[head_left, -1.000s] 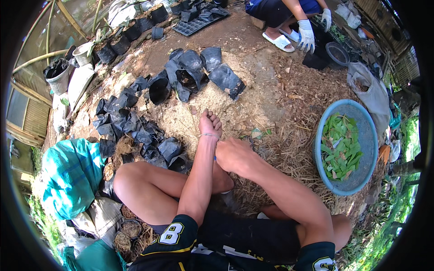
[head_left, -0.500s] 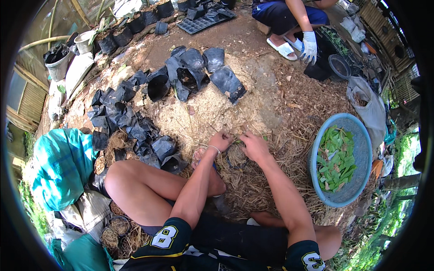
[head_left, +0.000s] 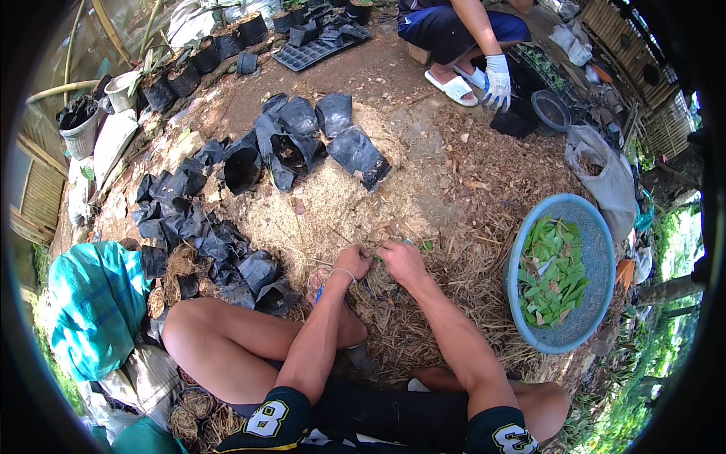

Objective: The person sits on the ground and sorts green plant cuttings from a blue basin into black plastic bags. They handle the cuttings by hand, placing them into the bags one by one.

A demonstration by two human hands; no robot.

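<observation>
My left hand (head_left: 353, 262) and my right hand (head_left: 401, 261) are close together over the straw-covered ground, fingers pinched. Between their fingertips shows a small bit of green leaf (head_left: 376, 258), mostly hidden by the fingers. Just below them sits a round bundle of dry straw (head_left: 380, 282), its container hard to make out. Another green leaf (head_left: 427, 245) lies on the ground beyond my right hand. To the right stands a blue basin (head_left: 600, 299) holding many green leaves (head_left: 554, 274).
Black plastic grow bags (head_left: 296, 153) lie in a heap ahead and to the left. A teal sack (head_left: 98, 310) bulges beside my left knee. At the far right a person with a white glove (head_left: 497, 82) squats by a black pot (head_left: 515, 119). A seedling tray (head_left: 321, 51) lies at the back.
The whole view has shifted, so the scene sits lower and further left. My hands have drawn closer together, their fingertips now nearly meeting. The gloved person stays in place.
</observation>
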